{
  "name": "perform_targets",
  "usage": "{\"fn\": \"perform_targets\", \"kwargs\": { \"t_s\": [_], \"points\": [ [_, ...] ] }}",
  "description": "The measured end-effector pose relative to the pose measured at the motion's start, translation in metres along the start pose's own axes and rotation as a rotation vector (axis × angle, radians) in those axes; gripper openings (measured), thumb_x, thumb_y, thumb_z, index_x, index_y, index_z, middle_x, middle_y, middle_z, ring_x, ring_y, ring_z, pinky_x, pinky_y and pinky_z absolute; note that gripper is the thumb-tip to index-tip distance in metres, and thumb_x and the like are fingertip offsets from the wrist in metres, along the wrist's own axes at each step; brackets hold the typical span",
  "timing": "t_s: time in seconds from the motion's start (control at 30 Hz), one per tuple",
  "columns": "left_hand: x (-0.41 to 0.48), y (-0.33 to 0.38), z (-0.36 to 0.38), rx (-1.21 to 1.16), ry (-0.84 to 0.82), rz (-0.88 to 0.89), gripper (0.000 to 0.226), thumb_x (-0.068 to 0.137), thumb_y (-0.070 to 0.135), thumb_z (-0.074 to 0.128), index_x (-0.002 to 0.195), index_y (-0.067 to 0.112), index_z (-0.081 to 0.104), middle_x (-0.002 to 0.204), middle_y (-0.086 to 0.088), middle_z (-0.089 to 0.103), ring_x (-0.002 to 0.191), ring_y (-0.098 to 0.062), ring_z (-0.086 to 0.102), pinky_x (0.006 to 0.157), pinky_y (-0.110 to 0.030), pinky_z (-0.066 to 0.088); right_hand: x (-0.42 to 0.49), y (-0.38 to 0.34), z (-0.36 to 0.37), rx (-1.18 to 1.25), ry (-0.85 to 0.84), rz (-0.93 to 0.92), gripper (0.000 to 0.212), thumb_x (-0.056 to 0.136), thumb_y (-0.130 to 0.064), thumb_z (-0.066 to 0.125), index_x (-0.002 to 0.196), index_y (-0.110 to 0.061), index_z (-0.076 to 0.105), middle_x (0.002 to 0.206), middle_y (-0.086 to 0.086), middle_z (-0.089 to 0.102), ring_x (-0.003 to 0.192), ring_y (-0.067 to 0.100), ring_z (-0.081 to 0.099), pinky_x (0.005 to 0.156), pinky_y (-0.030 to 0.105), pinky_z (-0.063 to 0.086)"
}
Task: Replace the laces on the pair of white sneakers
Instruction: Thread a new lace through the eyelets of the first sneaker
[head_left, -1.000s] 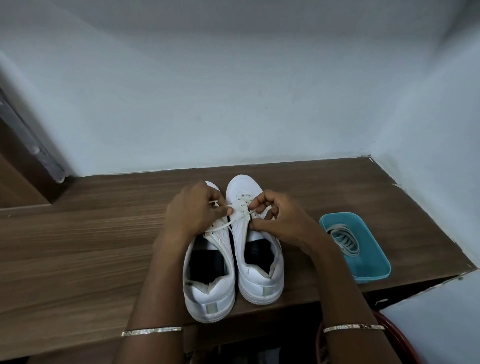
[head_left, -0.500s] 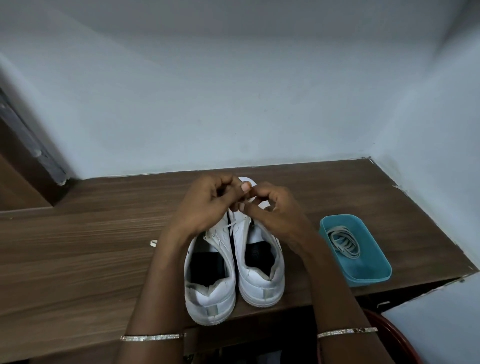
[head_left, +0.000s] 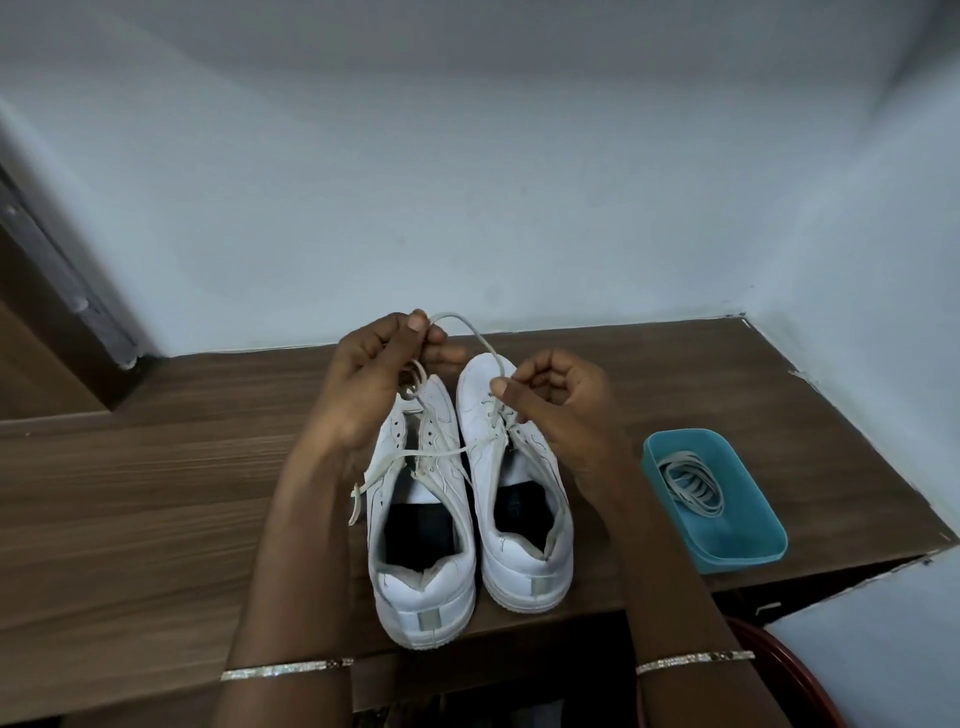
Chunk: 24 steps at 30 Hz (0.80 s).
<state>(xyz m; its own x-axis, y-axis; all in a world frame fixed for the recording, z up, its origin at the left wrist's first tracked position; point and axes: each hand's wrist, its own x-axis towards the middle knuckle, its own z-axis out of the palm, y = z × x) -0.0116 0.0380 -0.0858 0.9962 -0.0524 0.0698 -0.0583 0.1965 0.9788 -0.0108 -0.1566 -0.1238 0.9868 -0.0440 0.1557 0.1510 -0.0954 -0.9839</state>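
Two white sneakers stand side by side on the wooden shelf (head_left: 156, 499), heels toward me: the left sneaker (head_left: 421, 530) and the right sneaker (head_left: 519, 499). A white lace (head_left: 470, 332) arcs between my hands above the toes. My left hand (head_left: 379, 379) pinches one end of that arc, raised over the left sneaker's toe. My right hand (head_left: 556, 410) pinches the lace at the right sneaker's upper eyelets. A loose stretch of lace crosses the left sneaker and hangs off its left side.
A teal plastic tray (head_left: 763, 545) with coiled laces (head_left: 691, 483) sits at the right of the shelf near its front edge. White walls close in behind and to the right. A dark red round rim (head_left: 800, 680) shows below at the bottom right.
My left hand has risen and drawn a loop of lace up from the right sneaker; my right hand has shifted right. The loose lace end now hangs by the left sneaker's side.
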Motion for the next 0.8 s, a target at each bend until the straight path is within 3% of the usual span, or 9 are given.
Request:
{"fn": "perform_targets", "kwargs": {
  "t_s": [0.13, 0.23, 0.3, 0.37, 0.5, 0.53, 0.6, 0.67, 0.8],
  "points": [
    [-0.002, -0.005, 0.022, -0.006, -0.08, -0.027, 0.019, 0.104, 0.017, 0.048, 0.096, 0.005, 0.06, 0.102, -0.009, 0.077, 0.097, -0.019, 0.074, 0.077, -0.026, 0.057, -0.008, -0.008, 0.017, -0.085, -0.202, -0.068, 0.011, 0.085, -0.028, 0.081, 0.091, -0.021, 0.074, 0.091, -0.009, 0.075, 0.074, 0.02, 0.067, 0.07, 0.021, 0.051],
    [-0.001, -0.006, 0.026, 0.01, -0.078, -0.057, 0.018, 0.104, 0.015, 0.049, 0.098, 0.004, 0.062, 0.107, -0.009, 0.076, 0.097, -0.02, 0.073, 0.075, -0.03, 0.058, -0.008, -0.007, 0.022, -0.081, -0.252, -0.055, 0.021, 0.087, -0.024, 0.079, 0.105, -0.015, 0.072, 0.104, -0.002, 0.075, 0.084, 0.02, 0.07, 0.076, 0.027, 0.055],
    [-0.001, -0.007, 0.024, 0.046, -0.095, -0.073, 0.017, 0.103, 0.017, 0.052, 0.096, 0.006, 0.063, 0.114, -0.012, 0.074, 0.098, -0.027, 0.07, 0.08, -0.039, 0.055, -0.008, -0.006, 0.021, -0.034, -0.316, -0.045, 0.022, 0.089, -0.023, 0.077, 0.104, -0.008, 0.071, 0.096, 0.01, 0.076, 0.085, 0.022, 0.07, 0.082, 0.045, 0.056],
    [-0.002, -0.007, 0.024, 0.076, -0.114, -0.066, 0.017, 0.101, 0.016, 0.054, 0.091, 0.009, 0.065, 0.114, -0.012, 0.074, 0.096, -0.024, 0.07, 0.078, -0.036, 0.055, -0.007, -0.005, 0.02, -0.007, -0.339, -0.053, 0.027, 0.09, -0.026, 0.074, 0.099, -0.001, 0.07, 0.09, 0.021, 0.072, 0.083, 0.024, 0.067, 0.082, 0.052, 0.054],
    [-0.003, -0.006, 0.026, 0.089, -0.115, -0.059, 0.017, 0.098, 0.014, 0.058, 0.085, 0.015, 0.07, 0.109, -0.018, 0.073, 0.088, -0.017, 0.069, 0.071, -0.023, 0.056, -0.007, -0.004, 0.018, 0.079, -0.328, -0.051, 0.028, 0.095, -0.022, 0.069, 0.098, 0.005, 0.07, 0.092, 0.032, 0.068, 0.084, 0.025, 0.066, 0.084, 0.049, 0.054],
    [-0.003, -0.006, 0.024, 0.103, -0.103, -0.057, 0.017, 0.098, 0.014, 0.059, 0.085, 0.015, 0.069, 0.108, -0.017, 0.074, 0.088, -0.018, 0.067, 0.072, -0.023, 0.055, -0.007, -0.007, 0.017, 0.118, -0.325, -0.036, 0.023, 0.096, -0.016, 0.067, 0.1, 0.006, 0.071, 0.091, 0.03, 0.069, 0.08, 0.019, 0.067, 0.076, 0.039, 0.059],
    [-0.002, -0.008, 0.02, 0.137, -0.067, -0.045, 0.015, 0.099, 0.018, 0.059, 0.088, 0.015, 0.069, 0.107, -0.01, 0.076, 0.091, -0.021, 0.067, 0.082, -0.034, 0.052, -0.009, -0.014, 0.014, 0.18, -0.308, 0.005, 0.016, 0.099, -0.009, 0.061, 0.098, 0.002, 0.073, 0.092, 0.026, 0.072, 0.07, 0.009, 0.061, 0.056, 0.018, 0.045],
    [-0.001, -0.009, 0.017, 0.146, -0.001, -0.043, 0.015, 0.1, 0.023, 0.059, 0.09, 0.016, 0.069, 0.107, -0.005, 0.076, 0.096, -0.023, 0.069, 0.09, -0.041, 0.048, -0.008, -0.016, 0.009, 0.225, -0.296, 0.041, 0.023, 0.1, -0.012, 0.057, 0.086, -0.013, 0.075, 0.087, 0.019, 0.075, 0.073, 0.018, 0.057, 0.055, 0.022, 0.034],
    [0.003, -0.008, 0.007, 0.089, 0.202, -0.058, 0.018, 0.102, 0.022, 0.055, 0.088, 0.016, 0.065, 0.082, 0.003, 0.077, 0.075, -0.008, 0.071, 0.072, -0.026, 0.049, -0.005, -0.016, -0.006, 0.387, -0.259, 0.099, 0.027, 0.097, -0.015, 0.05, 0.074, -0.011, 0.064, 0.059, 0.004, 0.058, 0.057, 0.017, 0.054, 0.06, 0.029, 0.042]
  ]
}}
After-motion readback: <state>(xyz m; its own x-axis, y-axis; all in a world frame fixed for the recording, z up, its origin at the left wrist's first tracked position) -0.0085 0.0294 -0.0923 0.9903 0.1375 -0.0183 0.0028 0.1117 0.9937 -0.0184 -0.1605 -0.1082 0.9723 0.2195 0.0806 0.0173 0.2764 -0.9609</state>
